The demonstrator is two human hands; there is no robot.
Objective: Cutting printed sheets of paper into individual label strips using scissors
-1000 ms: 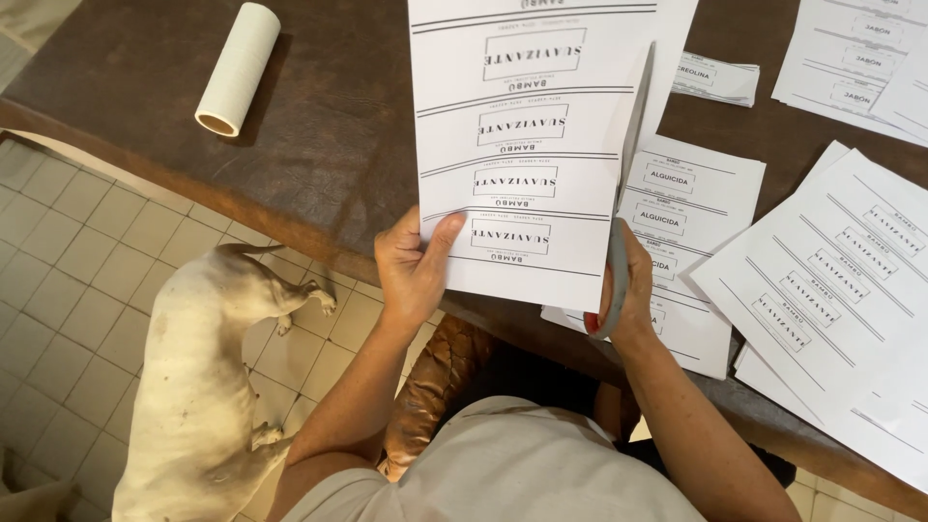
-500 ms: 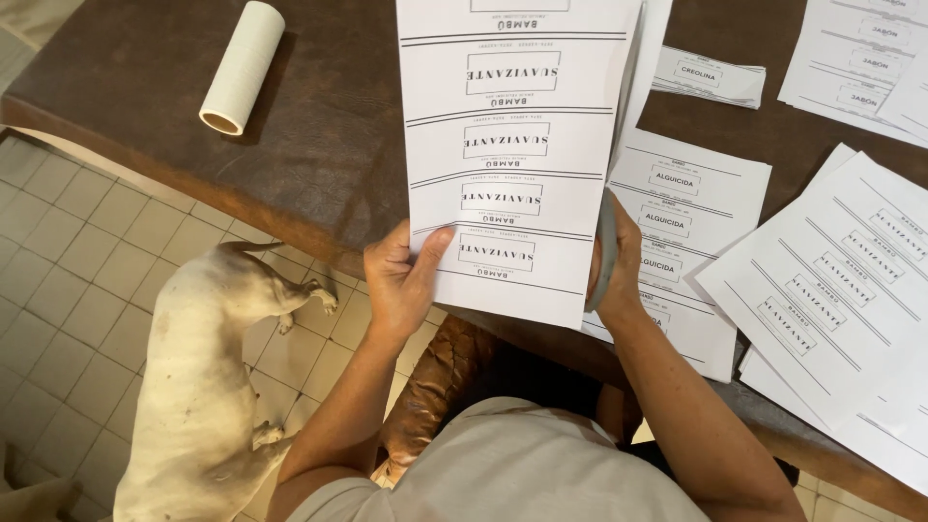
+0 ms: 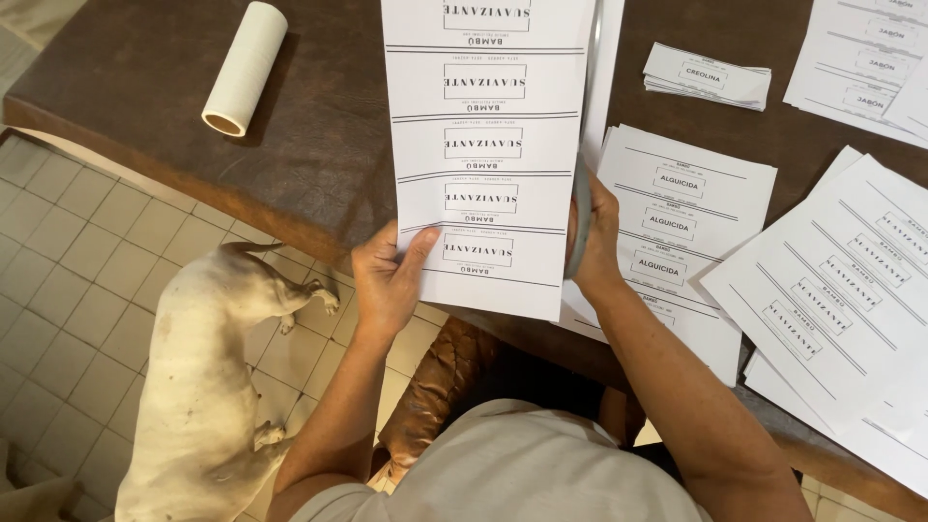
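My left hand [image 3: 389,278] pinches the lower left corner of a white sheet of printed labels [image 3: 488,155], thumb on top, holding it up over the table edge. My right hand [image 3: 596,242] grips grey-handled scissors [image 3: 583,193] at the sheet's right edge; the blades run up along that edge, seen almost edge-on. A narrow strip of paper [image 3: 607,68] hangs off to the right of the blades.
A dark brown table [image 3: 319,145] carries a white paper roll [image 3: 245,68] at far left, a stack of label sheets [image 3: 677,222], a small pile of cut labels [image 3: 706,75] and more sheets [image 3: 831,290] at right. A white dog [image 3: 198,387] stands on the tiled floor.
The sheet and both hands have shifted left and slightly up. The scissors have advanced further up the sheet's right edge, and the blades now look closed and edge-on.
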